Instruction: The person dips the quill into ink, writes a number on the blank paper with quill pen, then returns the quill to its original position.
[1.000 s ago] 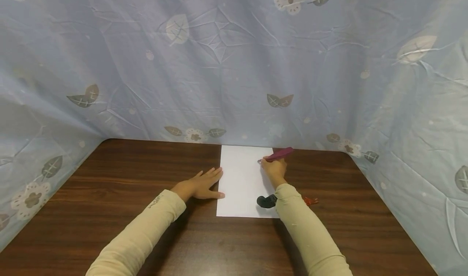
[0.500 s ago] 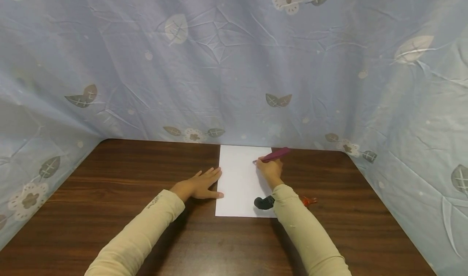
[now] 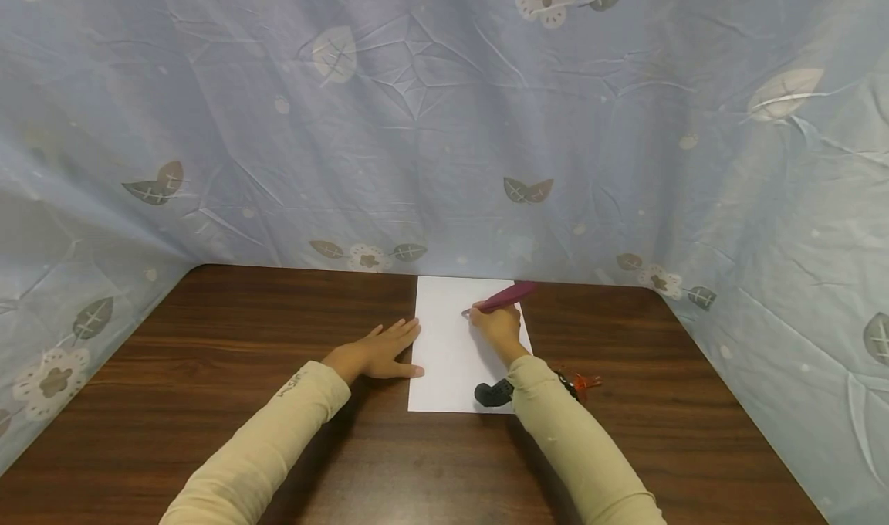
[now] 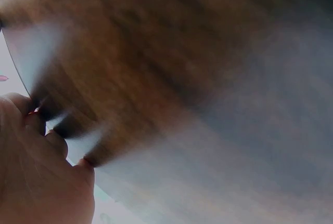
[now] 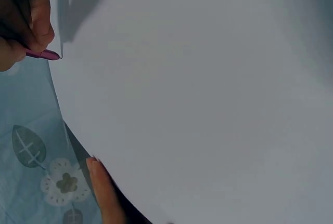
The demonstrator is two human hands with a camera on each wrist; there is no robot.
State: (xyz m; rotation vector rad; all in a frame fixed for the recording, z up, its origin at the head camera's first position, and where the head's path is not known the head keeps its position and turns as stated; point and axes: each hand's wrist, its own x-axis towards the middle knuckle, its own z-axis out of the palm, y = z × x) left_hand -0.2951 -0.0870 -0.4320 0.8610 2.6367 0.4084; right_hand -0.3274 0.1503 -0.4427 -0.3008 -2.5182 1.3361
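Note:
A white sheet of paper [image 3: 444, 355] lies on the dark wooden table. My left hand [image 3: 384, 353] rests flat at the sheet's left edge, fingers spread, with the fingertips and thumb tip touching it. In the left wrist view that hand [image 4: 41, 177] shows from below. Over the upper right of the sheet, my right hand [image 3: 500, 329] pinches a maroon pen [image 3: 505, 297], its broad end leaning up to the right. The right wrist view has the pen's tip [image 5: 51, 54] at the paper's surface. No marks are discernible on the paper.
A black rounded object [image 3: 491, 394] sits under the right wrist, partly hidden by the sleeve. Beyond it is a small red-orange thing [image 3: 586, 382]. A pale blue patterned cloth [image 3: 444, 162] hangs along the table's back and sides.
My right hand has moved left and slightly nearer with the pen in its grip. The black object under the wrist has shifted along with it. My left hand stays in place.

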